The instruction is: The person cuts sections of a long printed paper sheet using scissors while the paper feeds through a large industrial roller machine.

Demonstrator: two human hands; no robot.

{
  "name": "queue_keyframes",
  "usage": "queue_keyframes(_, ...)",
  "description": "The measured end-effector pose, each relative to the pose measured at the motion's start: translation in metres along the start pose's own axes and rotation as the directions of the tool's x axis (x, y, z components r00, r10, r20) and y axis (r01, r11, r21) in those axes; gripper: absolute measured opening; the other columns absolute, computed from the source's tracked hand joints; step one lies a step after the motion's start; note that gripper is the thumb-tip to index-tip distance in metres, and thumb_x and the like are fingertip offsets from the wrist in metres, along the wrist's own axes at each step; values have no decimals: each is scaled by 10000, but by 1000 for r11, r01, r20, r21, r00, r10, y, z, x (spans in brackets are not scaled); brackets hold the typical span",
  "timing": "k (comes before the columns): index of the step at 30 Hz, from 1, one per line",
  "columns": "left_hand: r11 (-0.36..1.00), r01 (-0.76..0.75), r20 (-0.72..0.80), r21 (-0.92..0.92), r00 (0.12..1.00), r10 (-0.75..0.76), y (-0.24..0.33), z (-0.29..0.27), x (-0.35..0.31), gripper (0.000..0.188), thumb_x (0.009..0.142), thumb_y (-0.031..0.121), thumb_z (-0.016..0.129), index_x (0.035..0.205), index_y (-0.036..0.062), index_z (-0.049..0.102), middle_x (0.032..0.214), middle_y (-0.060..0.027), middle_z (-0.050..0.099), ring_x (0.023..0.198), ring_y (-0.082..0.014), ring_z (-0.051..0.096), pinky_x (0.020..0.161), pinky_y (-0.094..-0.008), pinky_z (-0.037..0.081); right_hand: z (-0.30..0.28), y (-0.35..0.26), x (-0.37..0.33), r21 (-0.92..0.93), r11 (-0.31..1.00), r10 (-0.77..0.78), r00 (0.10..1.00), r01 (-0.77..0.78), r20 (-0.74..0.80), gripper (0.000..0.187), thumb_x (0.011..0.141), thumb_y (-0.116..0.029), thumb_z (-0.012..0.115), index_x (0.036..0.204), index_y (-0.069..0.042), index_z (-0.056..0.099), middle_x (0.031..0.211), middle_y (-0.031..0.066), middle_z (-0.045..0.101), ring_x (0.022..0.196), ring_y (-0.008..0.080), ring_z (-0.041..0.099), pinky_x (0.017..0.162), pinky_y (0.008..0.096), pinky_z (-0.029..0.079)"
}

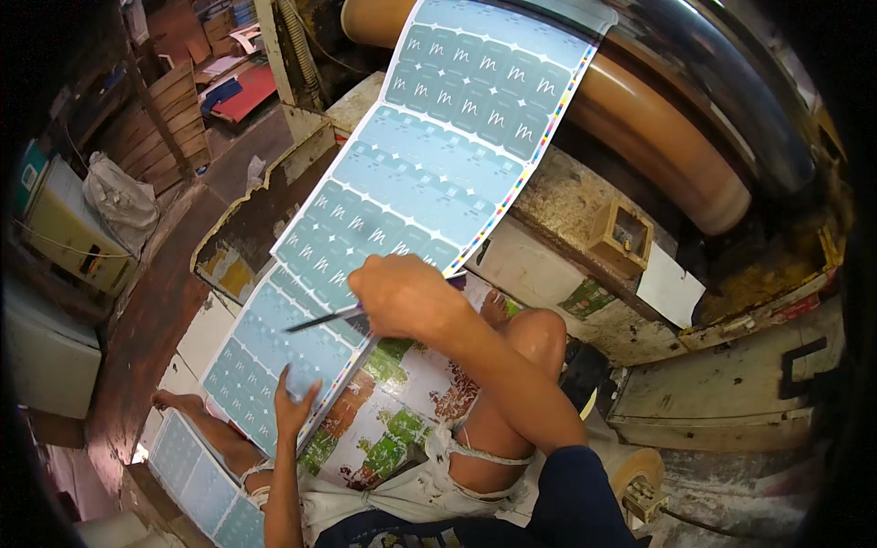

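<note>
Printed sheet (443, 151), running down from the rollers (665, 146), likely light, limp and creasable, best held by its edges; right hand (404, 294) clenched round a knife (320, 321), left hand (293, 409) loosely spread over lower sheets (239, 388).

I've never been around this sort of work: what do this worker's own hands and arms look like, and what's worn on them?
Both the right hand and left hand are ungloved. The right arm wears a dark navy sleeve ending near the elbow; the forearms are uncovered.
</note>
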State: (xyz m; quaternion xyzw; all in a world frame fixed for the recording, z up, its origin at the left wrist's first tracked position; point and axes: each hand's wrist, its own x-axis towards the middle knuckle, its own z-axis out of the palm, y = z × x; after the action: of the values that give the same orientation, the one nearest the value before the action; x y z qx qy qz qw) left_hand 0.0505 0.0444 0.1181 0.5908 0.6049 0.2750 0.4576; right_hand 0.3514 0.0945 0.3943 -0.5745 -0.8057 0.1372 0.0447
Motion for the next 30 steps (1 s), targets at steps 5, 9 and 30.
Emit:
queue_keyframes(5, 68, 405, 407, -912, 870, 279, 149, 21, 25, 584, 976, 413, 511, 1317, -55, 436, 1277, -197, 530, 1240, -286, 500, 1052, -456, 411, 9, -10, -1, 170, 978, -154, 963, 118, 220, 214, 652, -69, 676, 851, 10, 662, 873, 205, 666, 816, 377, 669, 696, 440, 547)
queue_keyframes(9, 302, 277, 268, -912, 961, -71, 114, 33, 41, 403, 946, 170, 609, 1267, -41, 485, 1189, -159, 586, 1134, -261, 581, 986, -398, 487, 16, -1, 10, 444, 895, -263, 858, 46, 441, 335, 709, -255, 776, 837, 34, 667, 793, 183, 682, 726, 311, 681, 635, 402, 537)
queue_keyframes(30, 662, 199, -6, -723, 956, -294, 67, -13, -53, 449, 909, 142, 673, 1278, -4, 462, 1169, -76, 596, 1022, -172, 592, 900, -323, 480, -33, 104, 14, 515, 850, 270, 749, 110, -605, 241, 887, -255, 652, 950, -30, 709, 781, 198, 673, 692, 312, 658, 606, 377, 499)
